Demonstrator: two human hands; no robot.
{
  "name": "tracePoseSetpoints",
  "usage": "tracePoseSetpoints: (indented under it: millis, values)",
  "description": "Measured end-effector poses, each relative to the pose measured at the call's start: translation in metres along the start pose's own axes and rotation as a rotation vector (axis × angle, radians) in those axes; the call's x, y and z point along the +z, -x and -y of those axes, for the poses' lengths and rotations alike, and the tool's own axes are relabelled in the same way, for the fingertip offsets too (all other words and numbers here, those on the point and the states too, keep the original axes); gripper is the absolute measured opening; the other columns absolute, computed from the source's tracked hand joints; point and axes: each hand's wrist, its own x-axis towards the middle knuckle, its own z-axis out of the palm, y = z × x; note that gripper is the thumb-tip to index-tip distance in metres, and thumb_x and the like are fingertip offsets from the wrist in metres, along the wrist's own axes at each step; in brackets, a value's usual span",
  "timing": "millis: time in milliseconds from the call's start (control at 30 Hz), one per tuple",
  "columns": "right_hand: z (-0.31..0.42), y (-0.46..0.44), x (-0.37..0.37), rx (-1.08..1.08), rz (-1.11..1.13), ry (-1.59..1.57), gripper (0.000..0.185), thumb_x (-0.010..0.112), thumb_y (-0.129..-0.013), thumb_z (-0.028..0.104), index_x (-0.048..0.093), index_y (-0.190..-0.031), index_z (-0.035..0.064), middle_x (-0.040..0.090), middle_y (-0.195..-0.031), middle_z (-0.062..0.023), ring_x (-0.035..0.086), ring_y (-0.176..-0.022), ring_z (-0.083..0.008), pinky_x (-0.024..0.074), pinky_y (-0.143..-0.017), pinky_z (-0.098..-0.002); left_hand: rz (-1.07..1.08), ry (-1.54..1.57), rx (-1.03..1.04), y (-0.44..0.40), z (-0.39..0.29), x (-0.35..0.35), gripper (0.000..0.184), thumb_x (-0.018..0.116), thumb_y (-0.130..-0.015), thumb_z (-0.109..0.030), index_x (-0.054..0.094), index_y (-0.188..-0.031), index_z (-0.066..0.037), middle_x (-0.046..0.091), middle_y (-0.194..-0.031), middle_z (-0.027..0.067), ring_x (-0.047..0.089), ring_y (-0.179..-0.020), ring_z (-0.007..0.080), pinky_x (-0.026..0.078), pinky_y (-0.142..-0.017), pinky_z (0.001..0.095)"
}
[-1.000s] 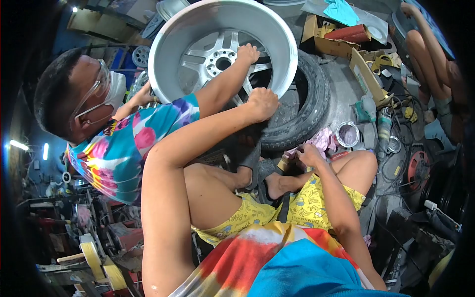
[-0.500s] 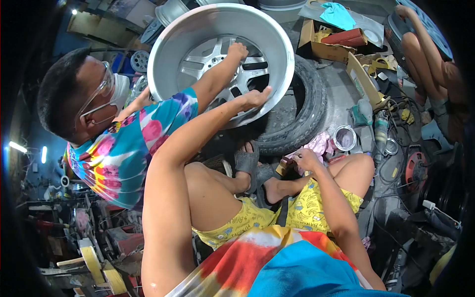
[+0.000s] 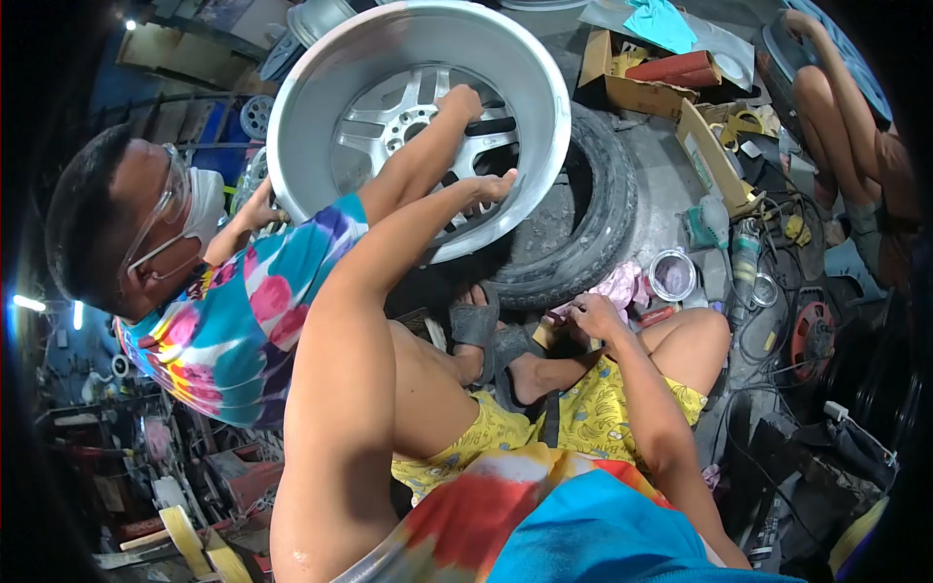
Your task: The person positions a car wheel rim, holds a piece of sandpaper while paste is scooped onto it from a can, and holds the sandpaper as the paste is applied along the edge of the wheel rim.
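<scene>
Cluttered workshop floor (image 3: 671, 180), bare alloy wheel (image 3: 408, 126) tilted beside a tyre (image 3: 610, 223). Probably heavy, stiff, a bit slick — I'd grab the barrel lip (image 3: 557, 126). Left hand (image 3: 489, 188)'s at it, right hand (image 3: 597, 318)'s lower — can't tell if either's fingers grip anything.
</scene>
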Motion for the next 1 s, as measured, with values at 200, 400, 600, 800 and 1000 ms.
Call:
tracePoseSetpoints:
  millis: [200,400,600,800,1000]
  values:
    - [0.001,0.003,-0.003,0.016,-0.008,0.006,0.031,0.061,-0.088,0.029,0.071,-0.103,0.0033,0.068,-0.104,-0.0241,0.063,-0.104,-0.0403,0.0498,-0.091,-0.0460,0.352,0.448,0.038,0.158,-0.093,-0.039,0.046,0.048,-0.093,-0.044,0.064,-0.123,-0.012,0.058,-0.134,0.0131,0.059,-0.119,0.0311,0.047,-0.099,0.0494]
    - [-0.003,0.007,-0.001,-0.014,-0.052,0.036,0.034,0.062,-0.089,0.029,0.070,-0.106,0.0001,0.065,-0.110,-0.0262,0.061,-0.107,-0.0420,0.0488,-0.093,-0.0470,0.750,1.075,-0.133,0.199,-0.113,-0.046,0.060,0.042,-0.095,-0.050,0.053,-0.137,-0.008,0.050,-0.143,0.0186,0.052,-0.128,0.0363,0.037,-0.108,0.0532]
    - [-0.018,0.003,0.008,0.009,-0.085,0.068,0.037,0.064,-0.089,0.029,0.068,-0.108,-0.0022,0.065,-0.111,-0.0270,0.061,-0.108,-0.0431,0.0488,-0.094,-0.0474,0.073,0.039,0.093,0.050,-0.001,-0.035,0.056,0.048,-0.094,-0.047,0.068,-0.121,-0.003,0.063,-0.129,0.0172,0.063,-0.115,0.0331,0.053,-0.091,0.0484]
    - [-0.019,0.011,0.004,0.019,-0.077,0.115,0.035,0.066,-0.087,0.030,0.071,-0.107,0.0018,0.068,-0.105,-0.0271,0.065,-0.102,-0.0423,0.0517,-0.090,-0.0466,0.311,0.487,0.052,0.230,-0.092,-0.100,0.081,0.020,-0.099,-0.062,0.058,-0.132,0.001,0.052,-0.142,0.0222,0.047,-0.134,0.0372,0.036,-0.109,0.0498]
    - [-0.006,0.030,-0.003,0.006,-0.092,0.125,0.030,0.065,-0.087,0.029,0.073,-0.104,0.0056,0.070,-0.100,-0.0240,0.068,-0.097,-0.0392,0.0528,-0.087,-0.0439,0.347,0.437,0.126,0.247,-0.069,-0.088,0.078,0.023,-0.099,-0.061,0.063,-0.126,0.000,0.059,-0.132,0.0231,0.052,-0.128,0.0392,0.038,-0.107,0.0482]
